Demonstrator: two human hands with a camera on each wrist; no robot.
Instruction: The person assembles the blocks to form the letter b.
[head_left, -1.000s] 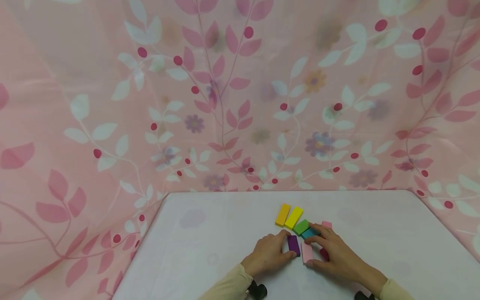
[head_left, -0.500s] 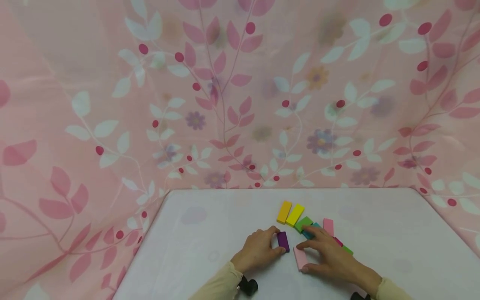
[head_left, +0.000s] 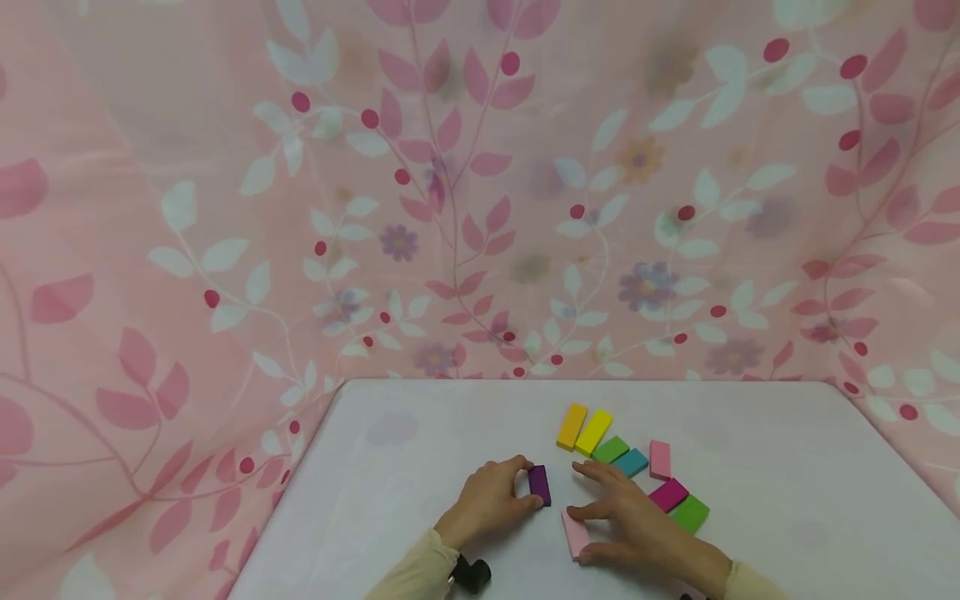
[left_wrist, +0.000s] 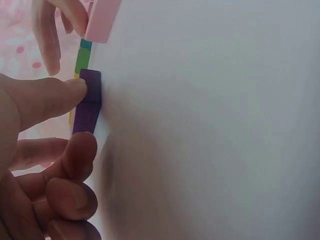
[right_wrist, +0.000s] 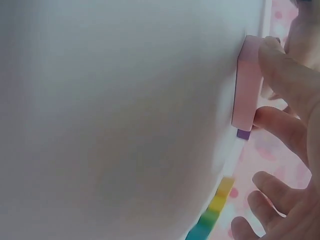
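Note:
In the head view my left hand pinches a dark purple block lengthwise, with the thumb at its near end and a finger at its far end. To the right, my right hand holds a light pink block the same way, its other fingers spread above the table. A gap separates the two held blocks. In the left wrist view the thumb presses one end of the purple block. The right wrist view shows thumb and forefinger on the pink block.
Behind the hands, orange, yellow, green and teal blocks form a slanting row on the white table. Another pink block, a magenta block and a second green block lie to the right.
Both hands have moved left and slightly toward the near edge, taking the purple and pink blocks along. The gap between these blocks has widened. The magenta and right-hand green blocks have come into full sight.

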